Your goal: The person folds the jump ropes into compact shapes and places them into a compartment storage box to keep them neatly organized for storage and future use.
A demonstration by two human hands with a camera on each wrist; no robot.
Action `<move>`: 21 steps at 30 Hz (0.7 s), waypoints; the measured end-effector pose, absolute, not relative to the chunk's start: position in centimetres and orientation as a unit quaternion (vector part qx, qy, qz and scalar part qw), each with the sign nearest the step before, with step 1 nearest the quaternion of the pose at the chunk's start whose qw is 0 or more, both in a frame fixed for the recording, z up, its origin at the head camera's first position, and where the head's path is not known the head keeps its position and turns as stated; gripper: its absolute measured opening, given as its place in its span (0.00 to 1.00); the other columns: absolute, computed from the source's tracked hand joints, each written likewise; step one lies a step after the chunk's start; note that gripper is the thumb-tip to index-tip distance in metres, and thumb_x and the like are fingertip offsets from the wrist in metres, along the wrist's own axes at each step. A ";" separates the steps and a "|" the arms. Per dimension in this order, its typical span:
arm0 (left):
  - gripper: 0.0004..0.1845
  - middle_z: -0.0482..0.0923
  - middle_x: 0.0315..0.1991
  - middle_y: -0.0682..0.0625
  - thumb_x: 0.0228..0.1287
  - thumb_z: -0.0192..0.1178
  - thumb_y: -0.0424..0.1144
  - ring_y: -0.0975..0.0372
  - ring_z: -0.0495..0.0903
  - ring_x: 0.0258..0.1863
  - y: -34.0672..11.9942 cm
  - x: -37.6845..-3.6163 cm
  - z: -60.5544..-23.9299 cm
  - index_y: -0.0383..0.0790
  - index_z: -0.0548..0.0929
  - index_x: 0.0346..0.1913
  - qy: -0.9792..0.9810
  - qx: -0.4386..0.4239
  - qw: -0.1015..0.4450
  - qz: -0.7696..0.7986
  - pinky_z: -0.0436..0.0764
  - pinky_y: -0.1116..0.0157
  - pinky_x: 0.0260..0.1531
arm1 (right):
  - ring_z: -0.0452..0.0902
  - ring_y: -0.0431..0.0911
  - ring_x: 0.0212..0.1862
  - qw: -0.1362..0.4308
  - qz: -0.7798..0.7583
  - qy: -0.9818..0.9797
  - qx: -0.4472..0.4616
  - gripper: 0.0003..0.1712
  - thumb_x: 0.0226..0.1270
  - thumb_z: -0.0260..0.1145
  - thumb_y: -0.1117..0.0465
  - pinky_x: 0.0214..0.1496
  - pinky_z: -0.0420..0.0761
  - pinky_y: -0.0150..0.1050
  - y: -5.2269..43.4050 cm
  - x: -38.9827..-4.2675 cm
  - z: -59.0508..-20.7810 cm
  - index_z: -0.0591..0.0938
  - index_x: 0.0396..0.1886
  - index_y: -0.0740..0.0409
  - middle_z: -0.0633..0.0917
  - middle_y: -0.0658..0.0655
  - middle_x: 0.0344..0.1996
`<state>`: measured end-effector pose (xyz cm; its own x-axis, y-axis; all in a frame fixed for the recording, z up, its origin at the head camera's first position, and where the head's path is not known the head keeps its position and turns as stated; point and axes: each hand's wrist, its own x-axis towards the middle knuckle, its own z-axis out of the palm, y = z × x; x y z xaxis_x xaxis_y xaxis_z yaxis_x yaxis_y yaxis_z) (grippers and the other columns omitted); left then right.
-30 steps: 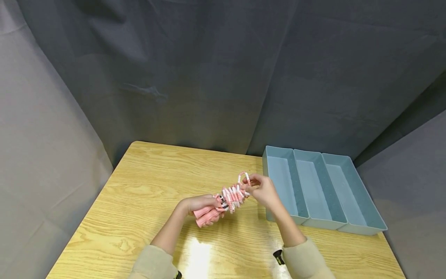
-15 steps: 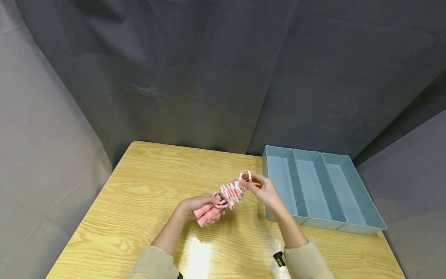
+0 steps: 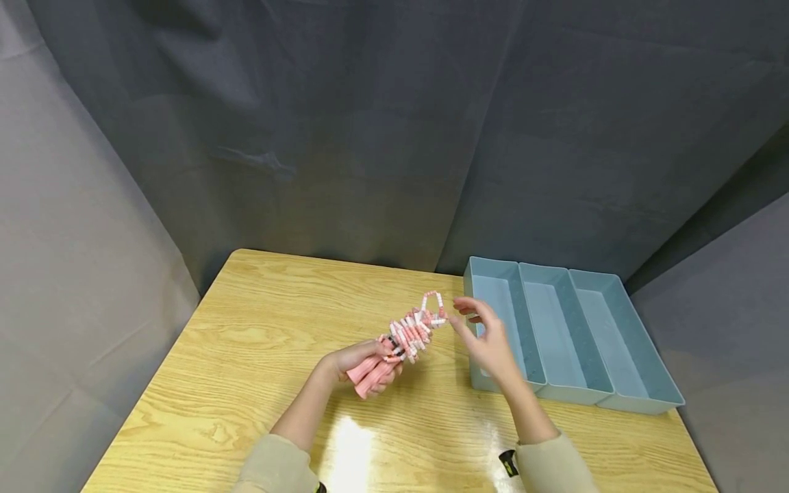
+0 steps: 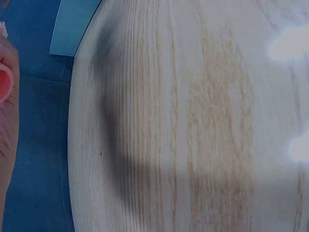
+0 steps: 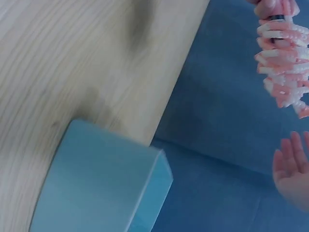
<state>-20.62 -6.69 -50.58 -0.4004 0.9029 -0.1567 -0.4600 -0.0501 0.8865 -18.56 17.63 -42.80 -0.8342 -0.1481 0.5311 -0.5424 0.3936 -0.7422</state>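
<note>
A bundled beaded jump rope [image 3: 411, 333], in pink and white segments, is held above the table with its two pink handles [image 3: 370, 375] pointing down-left. My left hand [image 3: 354, 359] grips it around the handles. One beaded loop stands up at the bundle's far end. My right hand [image 3: 490, 340] is just right of that end, fingers spread and holding nothing. In the right wrist view a gap shows between the wound rope [image 5: 285, 60] and my right hand [image 5: 293, 171]. At the left wrist view's edge, a handle's hollow end [image 4: 5, 83] pokes from my left hand [image 4: 7, 121].
Three long blue-grey bins [image 3: 573, 395] stand side by side at the table's right, close beyond my right hand. The wooden table [image 3: 259, 315] spreads beneath both hands. A dark curtain [image 3: 345, 137] hangs behind it, with lighter cloth at both sides.
My right hand has let go of the rope's far end and moved right, its fingers now spread. The bundle has risen slightly in my left hand, and its loop stands taller.
</note>
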 end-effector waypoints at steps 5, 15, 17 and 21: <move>0.16 0.70 0.21 0.52 0.63 0.31 0.40 0.65 0.69 0.17 -6.2 -20.9 -50.6 0.37 0.70 0.38 0.474 0.241 0.480 0.698 0.70 0.70 0.18 | 0.74 0.52 0.39 0.291 0.422 -0.824 0.241 0.13 0.54 0.63 0.71 0.40 0.72 0.36 19.7 -20.2 -45.5 0.78 0.41 0.67 0.80 0.61 0.35; 0.14 0.70 0.21 0.51 0.65 0.33 0.40 0.65 0.69 0.18 -4.5 -21.1 -50.7 0.37 0.69 0.38 0.474 0.219 0.468 0.713 0.70 0.69 0.18 | 0.76 0.54 0.37 0.381 0.236 -0.861 0.241 0.12 0.54 0.61 0.60 0.37 0.74 0.51 23.8 -21.6 -48.5 0.80 0.37 0.61 0.82 0.58 0.34; 0.14 0.70 0.21 0.51 0.65 0.33 0.40 0.64 0.69 0.18 -4.0 -21.0 -50.8 0.36 0.68 0.38 0.474 0.212 0.464 0.718 0.70 0.69 0.19 | 0.76 0.55 0.36 0.385 0.221 -0.864 0.239 0.12 0.55 0.60 0.59 0.35 0.73 0.51 24.6 -21.7 -48.9 0.80 0.36 0.62 0.82 0.58 0.33; 0.14 0.71 0.21 0.52 0.65 0.34 0.41 0.64 0.70 0.18 -3.1 -21.1 -51.0 0.37 0.69 0.37 0.477 0.201 0.460 0.721 0.70 0.69 0.19 | 0.76 0.57 0.34 0.396 0.197 -0.866 0.233 0.13 0.54 0.59 0.59 0.34 0.73 0.53 26.0 -22.1 -49.6 0.79 0.35 0.62 0.81 0.60 0.32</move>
<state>-21.08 -3.12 -51.02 -0.4956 0.8554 -0.1503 -0.4725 -0.1204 0.8731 -22.06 26.02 -49.57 -0.5781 -0.2486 0.7772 -0.5598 0.8138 -0.1562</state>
